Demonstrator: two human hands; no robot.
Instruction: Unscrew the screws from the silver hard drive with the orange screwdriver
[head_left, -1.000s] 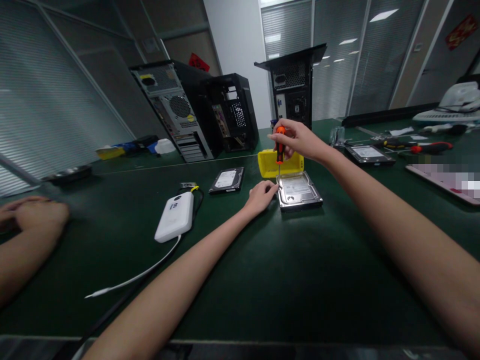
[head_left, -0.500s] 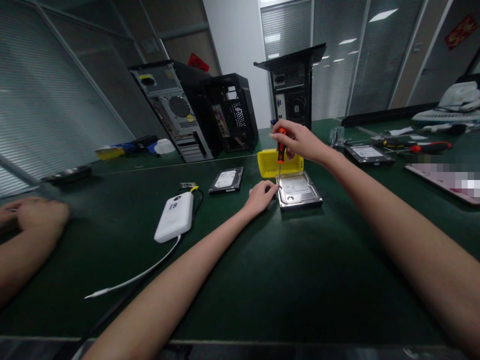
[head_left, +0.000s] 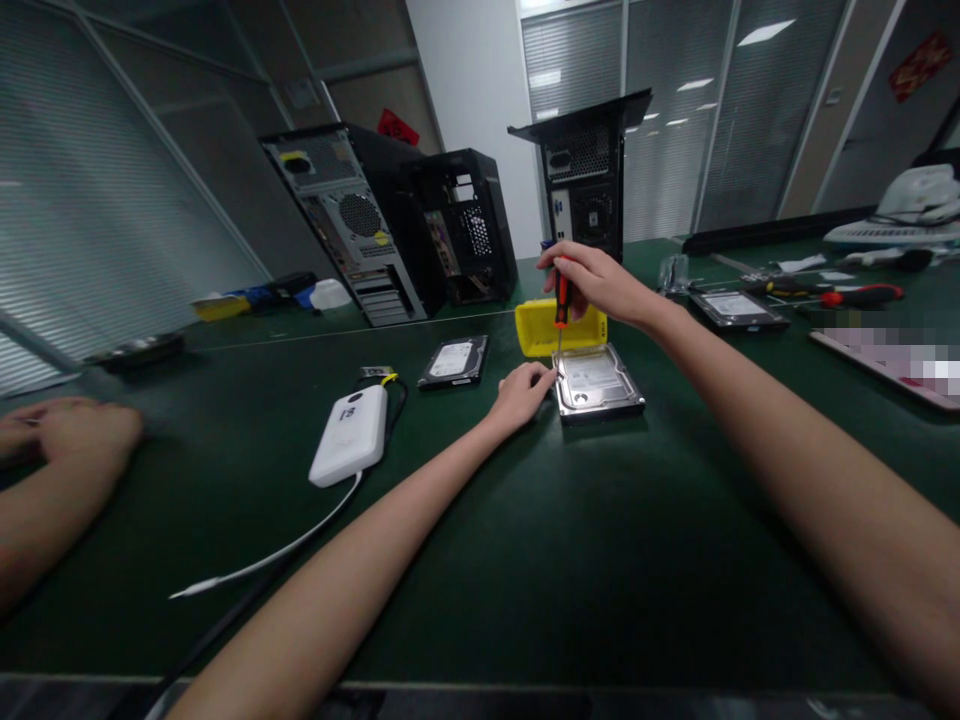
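Observation:
A silver hard drive (head_left: 596, 380) lies flat on the green table, its label facing up. My right hand (head_left: 589, 277) is closed round the red-and-black handle of a screwdriver (head_left: 562, 308), held upright with its tip down at the drive's left edge. Low at that same edge, my left hand (head_left: 521, 393) grips the drive's side with curled fingers, close to the screwdriver tip. Directly behind the drive stands a yellow plastic box (head_left: 534, 328), partly hidden by my right hand.
A second hard drive (head_left: 454, 361) and a white power bank (head_left: 349, 434) with a cable lie left. Another drive (head_left: 736, 308), screwdrivers (head_left: 861, 295) and a pink-edged tablet (head_left: 892, 372) are right. Computer cases (head_left: 360, 220) stand behind. Another person's hands (head_left: 86, 430) rest far left.
My right hand has shifted very slightly on the screwdriver handle, its fingers turned a little. The hard drive and my left hand stay in place.

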